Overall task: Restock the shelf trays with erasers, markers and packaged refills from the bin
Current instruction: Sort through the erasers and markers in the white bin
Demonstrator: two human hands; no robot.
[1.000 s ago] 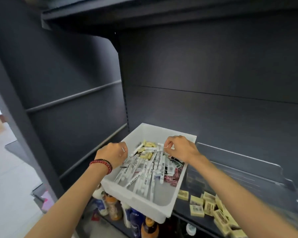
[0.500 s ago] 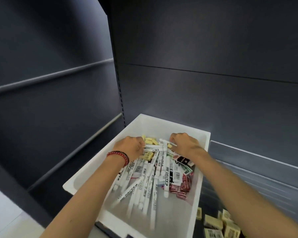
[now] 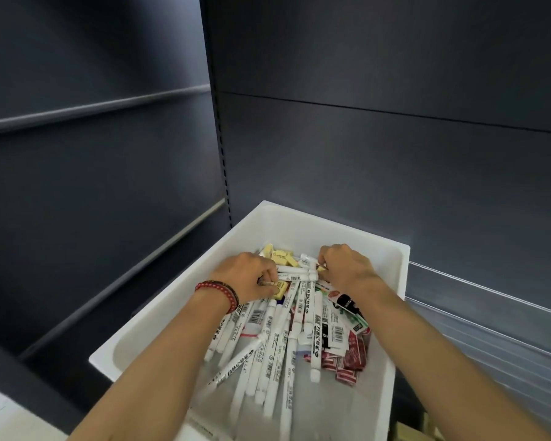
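Head view: hands sorting in the white bin (image 3: 331, 229).
Left hand (image 3: 252, 275) pinches an eraser (image 3: 280, 286); right hand (image 3: 347, 268) curls its fingers, hold unclear to me. I fear crossed markers (image 3: 316, 332) snagging, spilling out.

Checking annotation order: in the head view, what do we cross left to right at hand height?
Grey shelf rail → bin's left rim → red bracelet → left hand → right hand → bin's right rim → clear shelf divider.

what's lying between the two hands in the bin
Head view: white markers lie crosswise between the left hand and right hand, yellow erasers just beyond them.
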